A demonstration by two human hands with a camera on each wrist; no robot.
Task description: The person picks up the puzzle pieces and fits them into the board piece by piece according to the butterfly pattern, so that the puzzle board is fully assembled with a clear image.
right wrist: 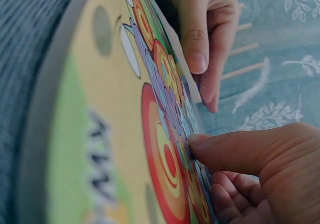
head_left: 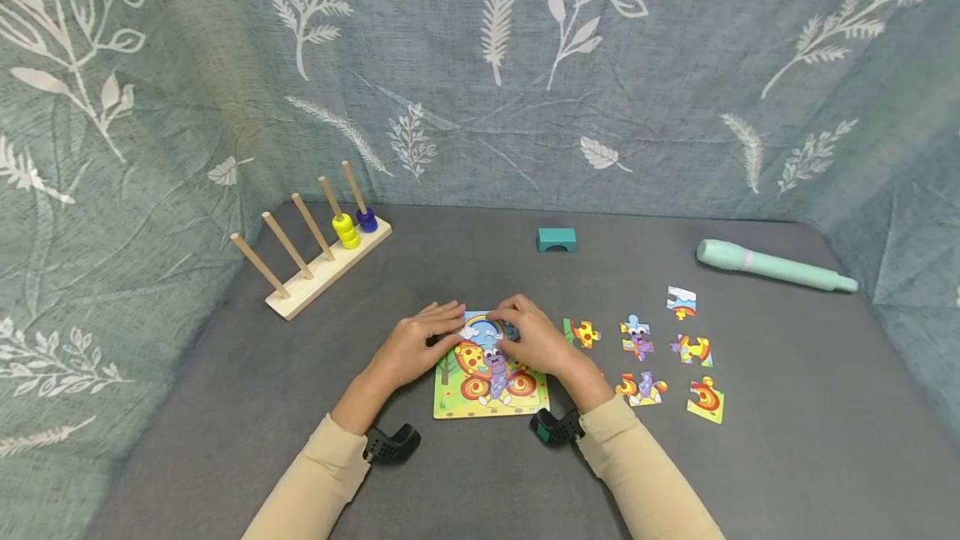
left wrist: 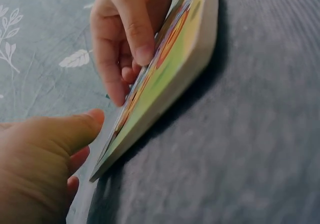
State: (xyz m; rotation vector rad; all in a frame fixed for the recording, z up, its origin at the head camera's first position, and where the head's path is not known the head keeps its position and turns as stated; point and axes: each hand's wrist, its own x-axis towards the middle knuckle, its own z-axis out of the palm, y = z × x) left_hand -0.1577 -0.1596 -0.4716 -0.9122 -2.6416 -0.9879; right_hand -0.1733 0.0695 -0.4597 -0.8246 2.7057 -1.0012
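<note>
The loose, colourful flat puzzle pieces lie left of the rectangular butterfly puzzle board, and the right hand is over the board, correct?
Not quite: the loose puzzle pieces lie right of the puzzle board, as the head view shows; the right hand is over it.

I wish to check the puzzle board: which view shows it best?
The head view: it shows most of the puzzle board from above. Left wrist shows it nearly edge-on; right wrist, a slanted, partial close-up.

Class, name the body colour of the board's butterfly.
The butterfly's body is purple, clearest in the head view.
</note>
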